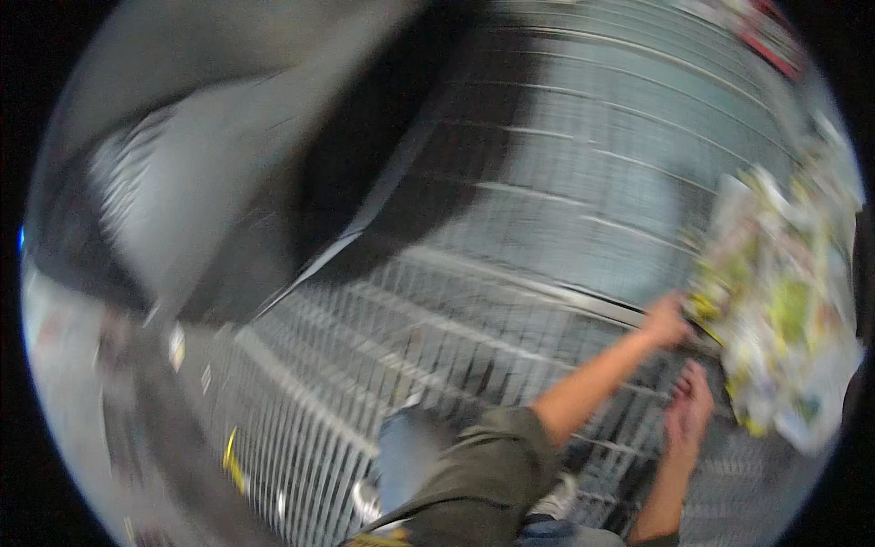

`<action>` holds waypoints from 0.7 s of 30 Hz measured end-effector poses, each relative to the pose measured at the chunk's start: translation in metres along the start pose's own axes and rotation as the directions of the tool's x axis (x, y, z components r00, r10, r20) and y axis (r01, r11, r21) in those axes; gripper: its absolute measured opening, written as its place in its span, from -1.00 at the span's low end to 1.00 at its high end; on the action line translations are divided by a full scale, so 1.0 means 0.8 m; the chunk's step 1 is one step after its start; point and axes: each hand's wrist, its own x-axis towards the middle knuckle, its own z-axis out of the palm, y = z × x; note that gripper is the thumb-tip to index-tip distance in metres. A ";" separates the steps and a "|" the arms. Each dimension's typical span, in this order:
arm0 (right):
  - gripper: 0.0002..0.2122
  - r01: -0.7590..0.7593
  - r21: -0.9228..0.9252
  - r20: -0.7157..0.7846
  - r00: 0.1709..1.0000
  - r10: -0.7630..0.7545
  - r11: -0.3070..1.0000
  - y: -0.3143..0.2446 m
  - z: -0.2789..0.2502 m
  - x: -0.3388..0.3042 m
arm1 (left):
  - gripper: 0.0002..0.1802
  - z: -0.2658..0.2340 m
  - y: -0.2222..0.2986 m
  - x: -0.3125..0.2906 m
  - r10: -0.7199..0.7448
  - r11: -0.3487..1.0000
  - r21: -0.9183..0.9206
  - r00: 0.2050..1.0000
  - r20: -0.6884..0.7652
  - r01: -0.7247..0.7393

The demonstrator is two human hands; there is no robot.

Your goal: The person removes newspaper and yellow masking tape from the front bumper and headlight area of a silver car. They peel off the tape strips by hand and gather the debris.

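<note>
At the right, my left hand (669, 322) is at the left edge of a clear plastic bag (791, 310) with yellow and green things in it. Its fingers look curled, and a thin dark and yellow strip shows beside them; what they hold is blurred. Just below, my right hand (689, 407) is raised near the bag with its fingers apart and nothing visible in them. A gap seems to separate it from the bag. Motion smears the bag's contents, so their kind is unclear.
A metal wire grille (365, 342) spreads beneath my arms, with my shoes (367, 501) visible by its bars. A large grey and black shape (228, 191), heavily blurred, fills the upper left. A red object (773, 46) lies at the far upper right.
</note>
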 end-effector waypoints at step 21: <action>-0.77 0.128 -0.395 0.510 0.854 0.101 0.910 0.121 0.229 -0.241 | -0.75 -0.517 -0.060 -0.515 -0.301 0.917 -0.320 0.114 -0.947 -0.238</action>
